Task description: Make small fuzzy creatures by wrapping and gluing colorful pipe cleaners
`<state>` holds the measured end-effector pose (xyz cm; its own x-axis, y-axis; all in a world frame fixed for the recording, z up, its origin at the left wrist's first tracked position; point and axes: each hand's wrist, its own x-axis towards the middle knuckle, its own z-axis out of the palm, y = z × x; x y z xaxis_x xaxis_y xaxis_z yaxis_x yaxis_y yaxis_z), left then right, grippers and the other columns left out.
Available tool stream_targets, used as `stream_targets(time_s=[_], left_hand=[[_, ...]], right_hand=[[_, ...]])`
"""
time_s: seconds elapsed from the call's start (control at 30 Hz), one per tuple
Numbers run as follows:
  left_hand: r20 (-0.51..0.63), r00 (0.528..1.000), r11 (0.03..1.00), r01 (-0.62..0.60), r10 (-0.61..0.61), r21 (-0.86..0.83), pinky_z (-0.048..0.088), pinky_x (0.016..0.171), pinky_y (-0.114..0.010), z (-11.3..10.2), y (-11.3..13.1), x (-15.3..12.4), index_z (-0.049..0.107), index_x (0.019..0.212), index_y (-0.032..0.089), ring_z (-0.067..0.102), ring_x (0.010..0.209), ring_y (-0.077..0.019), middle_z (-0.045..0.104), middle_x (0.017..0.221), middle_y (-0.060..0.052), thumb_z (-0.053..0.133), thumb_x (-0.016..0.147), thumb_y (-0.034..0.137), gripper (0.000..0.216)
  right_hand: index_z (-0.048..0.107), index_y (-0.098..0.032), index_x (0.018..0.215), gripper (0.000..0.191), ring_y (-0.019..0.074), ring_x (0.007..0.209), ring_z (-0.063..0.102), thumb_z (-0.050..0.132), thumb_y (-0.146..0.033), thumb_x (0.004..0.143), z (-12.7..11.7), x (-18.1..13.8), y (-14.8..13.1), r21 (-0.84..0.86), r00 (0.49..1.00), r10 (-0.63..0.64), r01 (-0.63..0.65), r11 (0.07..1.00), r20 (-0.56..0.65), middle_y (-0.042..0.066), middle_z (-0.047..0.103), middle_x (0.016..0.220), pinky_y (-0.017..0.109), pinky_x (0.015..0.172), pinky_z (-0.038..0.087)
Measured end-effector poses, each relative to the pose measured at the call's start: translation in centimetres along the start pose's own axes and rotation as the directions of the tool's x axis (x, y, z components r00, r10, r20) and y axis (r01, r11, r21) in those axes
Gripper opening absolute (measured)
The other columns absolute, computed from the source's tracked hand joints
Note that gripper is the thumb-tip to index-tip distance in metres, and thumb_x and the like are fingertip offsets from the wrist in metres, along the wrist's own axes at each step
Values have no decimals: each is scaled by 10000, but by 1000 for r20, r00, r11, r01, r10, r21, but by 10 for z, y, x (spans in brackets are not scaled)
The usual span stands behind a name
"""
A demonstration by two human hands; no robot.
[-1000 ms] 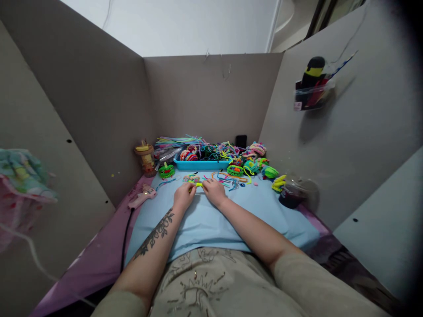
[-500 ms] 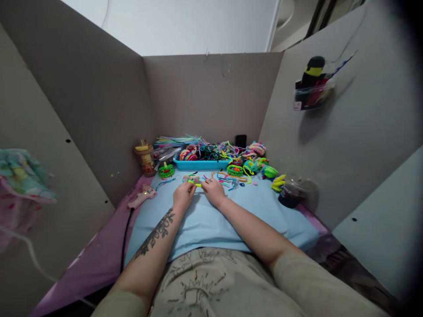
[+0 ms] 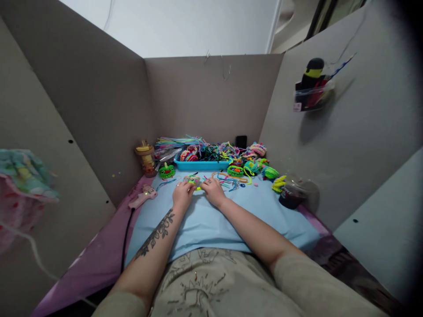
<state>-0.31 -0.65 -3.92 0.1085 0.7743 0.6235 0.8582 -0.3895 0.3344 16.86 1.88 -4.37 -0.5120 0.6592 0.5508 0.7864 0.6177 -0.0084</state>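
My left hand (image 3: 183, 193) is closed, its thumb and fingers pinching a short yellow pipe cleaner (image 3: 198, 189) over the blue cloth. Opposite it, my right hand (image 3: 213, 190) is closed at the other end of the same yellow piece. Most of the piece is hidden by my fingers. Just beyond my left fingertips lies a small multicoloured fuzzy piece (image 3: 192, 178), partly covered. Loose pipe cleaner bits (image 3: 233, 181) in blue, orange and other colours are scattered past my right hand.
A blue tray (image 3: 202, 165) heaped with fuzzy strands stands at the back. Left are a green fuzzy figure (image 3: 167, 171), a lidded cup (image 3: 146, 159) and a pink glue gun (image 3: 143, 197) with a cord. Right are fuzzy pieces (image 3: 253, 166) and a dark container (image 3: 291, 196). Grey panels surround the table.
The straight yellow stretch between my hands now looks shorter and bent slightly downward. My left fingers have shifted a little, and more of the multicoloured piece shows. My right hand has barely moved.
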Motion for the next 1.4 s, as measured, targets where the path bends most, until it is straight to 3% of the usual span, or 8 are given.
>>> stream_targets(time_s=[0.33,0.63,0.87,1.1,1.27,1.4], left_hand=[[9,1000,1000,12,-13,23,390,794,-337,2,-2,2,692,786,205,562,817,-214,676,833,-58,554,827,295,171],[44,990,973,136,-131,-184,393,834,-331,2,-5,4,698,717,205,582,826,-199,695,789,-39,559,802,305,191],[255,945,794,312,-204,-522,432,685,-272,8,-10,7,676,681,141,586,711,-176,665,701,-37,567,744,359,252],[339,919,648,385,-203,-657,409,611,-258,1,-4,7,672,681,134,552,659,-161,627,658,-25,586,723,437,317],[343,921,609,380,-183,-696,405,588,-260,-2,-1,8,682,724,134,541,612,-149,628,634,-26,611,724,443,317],[266,938,608,346,-222,-715,434,614,-268,0,-1,10,693,833,144,590,681,-171,668,709,-46,637,710,385,277]], right_hand=[[653,-227,986,306,225,982,428,496,-54,789,4,0,4,98,998,6,-1,995,-56,57,630,968,364,890,281],[673,-207,955,295,220,950,444,459,-54,821,7,1,8,263,985,-5,51,964,-172,69,626,948,345,872,342],[661,-200,936,243,220,948,472,437,-130,869,3,1,9,442,970,38,75,894,-239,82,619,944,363,862,401],[620,-196,953,227,221,911,508,408,-159,879,10,2,11,489,955,69,85,868,-290,82,629,900,379,854,419],[603,-190,966,218,217,905,530,403,-177,880,17,3,13,489,949,98,64,870,-299,83,634,895,363,836,433],[598,-186,950,201,205,871,556,409,-207,886,15,1,10,454,955,150,-19,891,-254,79,651,888,320,798,436]])
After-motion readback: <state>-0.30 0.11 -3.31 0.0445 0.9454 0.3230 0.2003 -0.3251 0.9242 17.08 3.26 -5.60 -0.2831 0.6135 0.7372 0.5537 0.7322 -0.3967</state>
